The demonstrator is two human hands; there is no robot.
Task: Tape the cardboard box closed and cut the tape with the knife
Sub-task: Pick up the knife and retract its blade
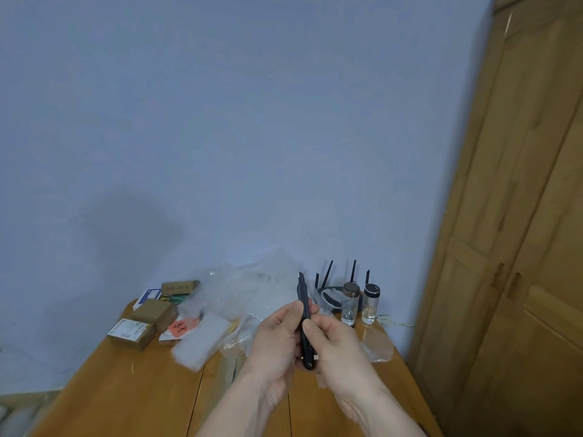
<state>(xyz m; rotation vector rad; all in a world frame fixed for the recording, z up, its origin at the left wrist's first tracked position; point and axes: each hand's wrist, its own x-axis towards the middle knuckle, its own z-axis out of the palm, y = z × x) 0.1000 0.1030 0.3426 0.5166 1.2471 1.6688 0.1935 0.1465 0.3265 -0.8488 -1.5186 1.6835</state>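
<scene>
At the far left of the wooden tabletop (126, 389) sits a small huddle of cardboard boxes: a flat one with a printed label (132, 334), a plain brown one (154, 313) just behind it, and a third with handwriting (179, 288) propped further back. Which of them is meant to be taped I can't say, and no roll of tape shows anywhere from here. All look light and stiff enough to be steadied with a flat palm on top, though thin card like that would dent under a hard press.

Next along, an orange note (179, 328) lies beside a white foam sheet (202, 342), and behind them a heap of clear plastic wrap (252, 291) spreads across the middle.

In front of that, held up above the tabletop, the left hand (274, 339) has its fingers (288, 312) curled round the body of the knife (305, 323), a slim black utility cutter standing nearly upright with a short tip of blade showing at the top. The right hand (342, 342) is clamped on it from the other side, thumb pressed on the spine about midway, probably working the slider. It should be a light, rigid tool with a smooth casing, so the safe hold is low on the handle, clear of the exposed tip; that thin blade would likely snap if levered sideways.

Further right stand two small glass bottles (359, 305), a black router with antennas (331, 285) behind them, then a wooden wardrobe (520, 216).
</scene>
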